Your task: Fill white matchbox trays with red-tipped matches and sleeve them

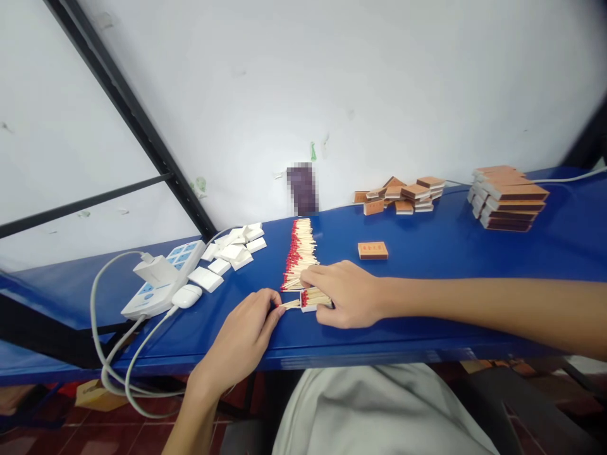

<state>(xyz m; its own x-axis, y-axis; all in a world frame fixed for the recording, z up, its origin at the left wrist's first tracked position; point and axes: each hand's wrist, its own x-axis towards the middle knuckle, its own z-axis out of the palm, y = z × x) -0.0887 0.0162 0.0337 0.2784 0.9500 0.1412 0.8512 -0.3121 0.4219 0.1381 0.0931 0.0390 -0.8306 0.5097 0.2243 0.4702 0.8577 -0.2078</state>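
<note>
A long row of red-tipped matches (300, 251) lies on the blue table (427, 297). My right hand (344, 292) is closed round a small white tray of matches (309, 299) near the table's front edge, just below the row. My left hand (246, 332) pinches a few matches (289, 304) by their ends, right beside the tray. A single orange matchbox (372, 250) lies to the right of the row.
White inner trays (233, 254) are heaped left of the matches. A white power strip (164, 278) with cables and an earbud case (186, 296) sit further left. Orange matchbox sleeves (403, 194) and a taller stack (509, 198) stand at the back right. A black metal frame (142, 126) crosses the wall.
</note>
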